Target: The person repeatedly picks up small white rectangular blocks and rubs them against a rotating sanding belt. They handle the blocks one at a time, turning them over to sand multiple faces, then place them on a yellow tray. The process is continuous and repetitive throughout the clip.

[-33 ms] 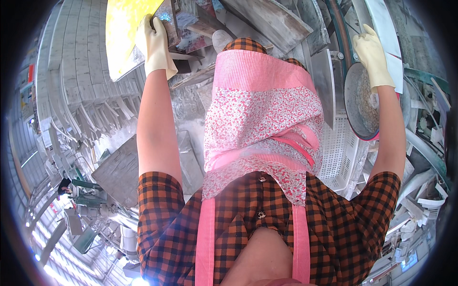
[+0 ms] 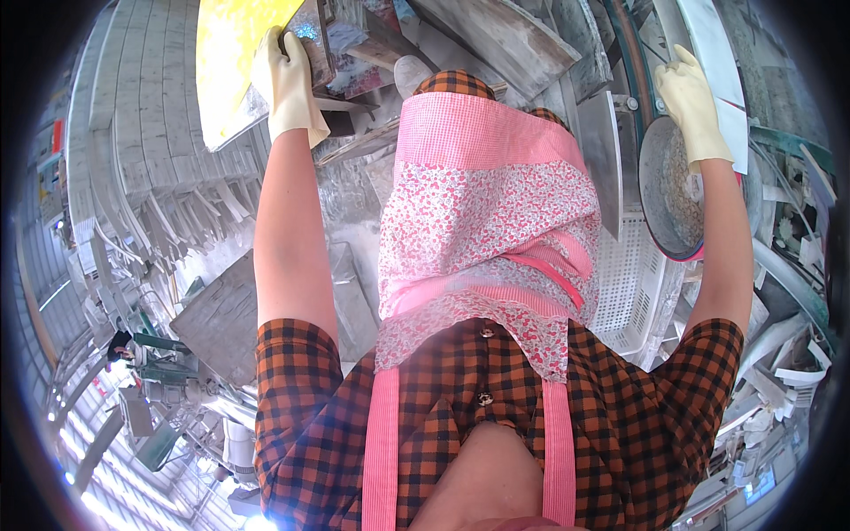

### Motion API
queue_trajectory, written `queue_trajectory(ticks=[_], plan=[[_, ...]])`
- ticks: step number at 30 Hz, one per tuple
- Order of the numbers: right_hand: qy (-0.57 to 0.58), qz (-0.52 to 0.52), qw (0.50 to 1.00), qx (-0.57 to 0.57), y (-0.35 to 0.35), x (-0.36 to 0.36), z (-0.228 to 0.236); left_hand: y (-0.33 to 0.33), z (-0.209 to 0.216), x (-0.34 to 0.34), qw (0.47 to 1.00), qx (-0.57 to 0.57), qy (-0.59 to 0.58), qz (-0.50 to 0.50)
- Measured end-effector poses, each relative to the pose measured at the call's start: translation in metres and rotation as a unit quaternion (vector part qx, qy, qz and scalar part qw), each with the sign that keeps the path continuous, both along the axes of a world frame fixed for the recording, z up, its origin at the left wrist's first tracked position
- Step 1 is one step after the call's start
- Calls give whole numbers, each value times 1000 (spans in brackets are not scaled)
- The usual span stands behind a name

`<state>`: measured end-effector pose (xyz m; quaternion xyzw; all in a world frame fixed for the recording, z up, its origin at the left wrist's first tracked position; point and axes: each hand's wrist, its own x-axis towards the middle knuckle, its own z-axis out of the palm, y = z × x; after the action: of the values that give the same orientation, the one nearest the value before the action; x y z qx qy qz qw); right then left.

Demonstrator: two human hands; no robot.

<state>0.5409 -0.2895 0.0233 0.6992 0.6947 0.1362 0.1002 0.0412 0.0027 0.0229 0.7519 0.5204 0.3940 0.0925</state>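
Observation:
My left hand (image 2: 290,87), in a cream rubber glove, lies at the right edge of a brightly lit yellow panel (image 2: 232,66). Its fingers and thumb come together round a small dark thing that I cannot make out. On the far right, my right hand (image 2: 686,97), gloved alike, is closed beside a long white strip (image 2: 711,53). One finger sticks out toward the strip while the others curl in; what they hold, if anything, is hidden. Below that wrist sits a round dark bowl (image 2: 660,190) with pale grainy bits in it.
Stacked grey planks (image 2: 146,97) rise at the left. Worn boards (image 2: 505,44) lean ahead of my knees, near an upright grey plate (image 2: 602,150). A white perforated basket (image 2: 627,292) stands by my right side. Scrap strips (image 2: 788,354) are piled at far right.

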Motion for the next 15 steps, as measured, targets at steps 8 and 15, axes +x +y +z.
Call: queue_trajectory(ticks=[8,15], plan=[[3,-7,1000,-6,0,-1,1,-3,3,0,1000,-6,2,1],[4,3,1000,14,-1,0,0,-5,8,2,1000,-15,13,2]])
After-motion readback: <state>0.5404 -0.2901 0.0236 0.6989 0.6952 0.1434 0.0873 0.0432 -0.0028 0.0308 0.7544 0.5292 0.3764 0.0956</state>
